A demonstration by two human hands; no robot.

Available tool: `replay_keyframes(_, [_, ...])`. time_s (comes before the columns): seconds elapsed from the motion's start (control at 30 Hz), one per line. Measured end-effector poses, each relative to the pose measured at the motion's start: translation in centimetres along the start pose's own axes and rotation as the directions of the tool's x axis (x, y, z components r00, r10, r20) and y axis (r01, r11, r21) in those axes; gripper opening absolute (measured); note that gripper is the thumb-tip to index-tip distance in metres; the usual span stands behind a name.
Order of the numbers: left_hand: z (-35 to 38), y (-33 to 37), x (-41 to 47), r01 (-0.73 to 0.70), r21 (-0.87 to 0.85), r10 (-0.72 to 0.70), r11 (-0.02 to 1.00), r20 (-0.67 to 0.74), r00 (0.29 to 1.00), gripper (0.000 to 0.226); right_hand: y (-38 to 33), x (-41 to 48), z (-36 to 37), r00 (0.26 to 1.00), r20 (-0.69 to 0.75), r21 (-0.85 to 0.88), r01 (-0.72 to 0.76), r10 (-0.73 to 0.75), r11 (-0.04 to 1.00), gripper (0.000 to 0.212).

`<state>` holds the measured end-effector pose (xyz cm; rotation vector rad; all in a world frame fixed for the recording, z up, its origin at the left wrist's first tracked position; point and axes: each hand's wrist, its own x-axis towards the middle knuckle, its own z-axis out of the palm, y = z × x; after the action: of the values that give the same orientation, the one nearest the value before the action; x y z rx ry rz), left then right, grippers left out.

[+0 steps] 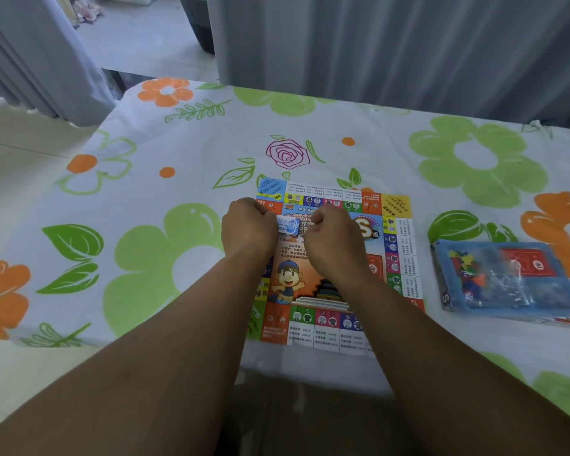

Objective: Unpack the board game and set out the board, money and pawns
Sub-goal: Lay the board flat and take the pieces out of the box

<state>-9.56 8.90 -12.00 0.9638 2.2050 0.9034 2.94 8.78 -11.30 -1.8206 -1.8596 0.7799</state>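
The colourful game board (pixel 399 245) lies unfolded and flat on the flowered tablecloth (pixel 165 199) near the table's front edge. Above its middle, my left hand (pixel 247 230) and my right hand (pixel 331 236) are both curled round a small blue-and-white paper packet (pixel 288 227), which looks like a bundle of play money; each hand holds one end. To the right of the board lies the blue game box (pixel 504 281), holding a clear bag of small coloured pawns (pixel 468 274) and a red card deck (pixel 530 263).
Grey curtains (pixel 375 41) hang behind the table's far edge. A gap at the left shows a light floor (pixel 139 34) and a dark bin. The table's front edge runs just under the board.
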Motion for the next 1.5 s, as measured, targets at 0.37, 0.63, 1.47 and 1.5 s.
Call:
replay_keyframes(0.37, [1.9,4.9,-3.4,-0.157,-0.085,0.158,0.984,0.004,0.987,0.017,2.2,-0.1,-4.5,0.999,-0.041,0.038,-0.020,0.021,0.999,0.008])
replay_keyframes(0.63, [7.0,8.3,-7.2,-0.237,-0.131,0.256,0.963,0.152,0.955,0.011,7.6,0.4,-11.0,0.980,-0.153,-0.049,-0.135,0.126,0.990,0.019])
replay_keyframes(1.47, [17.7,12.6,-16.8,-0.300,-0.149,0.326,0.942,0.616,0.717,0.031,24.4,0.1,-20.8,0.867,-0.232,-0.092,-0.471,0.441,0.877,0.028])
replay_keyframes(1.5, [17.8,12.8,-16.8,-0.314,-0.125,0.319,0.941,0.632,0.706,0.029,24.5,0.1,-20.7,0.866,-0.229,-0.102,-0.475,0.444,0.874,0.030])
